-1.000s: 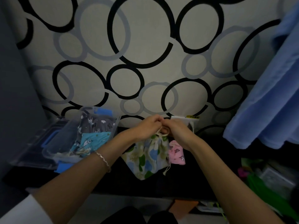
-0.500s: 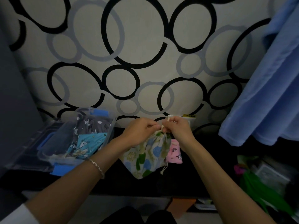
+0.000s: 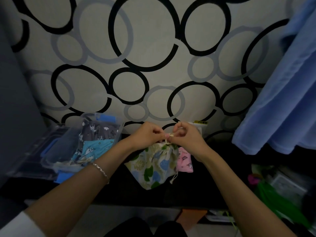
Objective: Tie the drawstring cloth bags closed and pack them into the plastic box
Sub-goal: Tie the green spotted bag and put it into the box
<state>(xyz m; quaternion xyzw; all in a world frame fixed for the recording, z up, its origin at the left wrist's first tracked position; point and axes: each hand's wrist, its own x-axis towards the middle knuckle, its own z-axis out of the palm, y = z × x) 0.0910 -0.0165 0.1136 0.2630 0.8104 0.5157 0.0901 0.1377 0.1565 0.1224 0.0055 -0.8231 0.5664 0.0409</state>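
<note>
- The grip of the left hand (image 3: pixel 145 136) and of the right hand (image 3: pixel 190 139) pinches the cream drawstring (image 3: pixel 169 136) above the leaf-print bag (image 3: pixel 156 165).
- A pink bag (image 3: pixel 185 162) lies just beside it; the plastic box (image 3: pixel 120 130) seemingly holds printed bags (image 3: pixel 95 147).

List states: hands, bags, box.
left hand, pinches cord
right hand, pinches cord
leaf bag, mouth gathered, not yet in box
pink bag, lies right of leaf bag, outside box; closure hidden
box, open, partly filled
grey bag, packed in box
teal bag, packed in box
</note>
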